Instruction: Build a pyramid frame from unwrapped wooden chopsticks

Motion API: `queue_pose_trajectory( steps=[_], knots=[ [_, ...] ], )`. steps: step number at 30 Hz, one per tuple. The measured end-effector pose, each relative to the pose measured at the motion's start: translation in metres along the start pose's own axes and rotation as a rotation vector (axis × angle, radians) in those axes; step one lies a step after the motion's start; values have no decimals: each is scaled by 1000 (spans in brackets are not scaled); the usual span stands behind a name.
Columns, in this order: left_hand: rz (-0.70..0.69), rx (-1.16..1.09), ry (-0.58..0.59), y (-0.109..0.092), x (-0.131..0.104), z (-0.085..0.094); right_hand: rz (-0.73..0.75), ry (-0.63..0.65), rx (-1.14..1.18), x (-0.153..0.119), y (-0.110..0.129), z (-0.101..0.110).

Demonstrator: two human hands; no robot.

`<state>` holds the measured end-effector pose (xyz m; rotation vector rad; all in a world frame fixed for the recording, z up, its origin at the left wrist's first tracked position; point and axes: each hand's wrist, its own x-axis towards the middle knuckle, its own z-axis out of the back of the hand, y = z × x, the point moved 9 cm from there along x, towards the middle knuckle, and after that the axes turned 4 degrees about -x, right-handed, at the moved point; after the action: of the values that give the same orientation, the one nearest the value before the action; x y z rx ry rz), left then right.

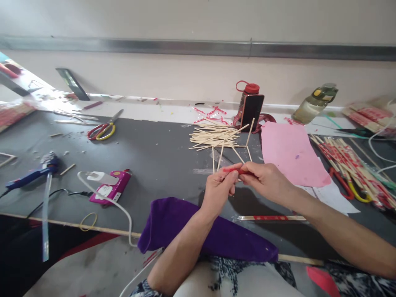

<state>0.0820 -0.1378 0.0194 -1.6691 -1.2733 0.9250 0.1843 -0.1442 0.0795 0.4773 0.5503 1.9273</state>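
Grip: left hand (219,187) and right hand (262,176) both pinch a slim red piece (243,171) at the fingertips, on the near side of the stick pile (213,137). Seems best: pinch light and even, thumbs close, knuckles clear of angled sticks (220,158) jutting from the pile's near edge

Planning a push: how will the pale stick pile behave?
The sticks would probably scatter, since they lie criss-crossed. Each is likely stiff, looking straight, but light and perhaps easily snapped, being so thin.
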Motion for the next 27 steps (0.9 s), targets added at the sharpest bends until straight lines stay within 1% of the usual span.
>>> queue_pose_trajectory(
  steps=[3, 6, 8, 10, 11, 13, 16, 17, 19, 21, 22, 24, 25, 27],
  knots=[
    [-70, -145, -92, -11, 4, 15, 106, 31, -130, 6, 18, -2],
    [-130, -305, -203, -24, 4, 32, 176, 63, -352, 10, 28, -2],
    [-152, -383, -259, -30, 4, 41, 218, 71, -516, 16, 34, 2],
    [-162, -441, -287, -35, 4, 47, 256, 70, -622, 30, 42, 10],
    [-157, -460, -284, -36, 5, 47, 271, 63, -652, 39, 47, 15],
    [-123, -467, -253, -34, 7, 45, 273, 0, -709, 67, 58, 31],
    [-36, -408, -184, -26, 9, 38, 205, -80, -838, 124, 65, 48],
    [-14, -383, -169, -23, 10, 36, 200, -94, -870, 144, 65, 49],
    [18, -345, -154, -17, 12, 35, 192, -62, -922, 184, 57, 44],
    [43, -321, -143, -12, 14, 34, 123, 7, -957, 217, 36, 35],
    [56, -314, -138, -10, 15, 34, 94, 40, -958, 229, 26, 32],
    [79, -307, -129, -7, 17, 34, 38, 84, -961, 243, 8, 28],
    [88, -305, -128, -6, 17, 34, 19, 81, -964, 245, 4, 29],
    [104, -304, -124, -4, 17, 34, 27, 26, -954, 237, 9, 37]
  ],
)
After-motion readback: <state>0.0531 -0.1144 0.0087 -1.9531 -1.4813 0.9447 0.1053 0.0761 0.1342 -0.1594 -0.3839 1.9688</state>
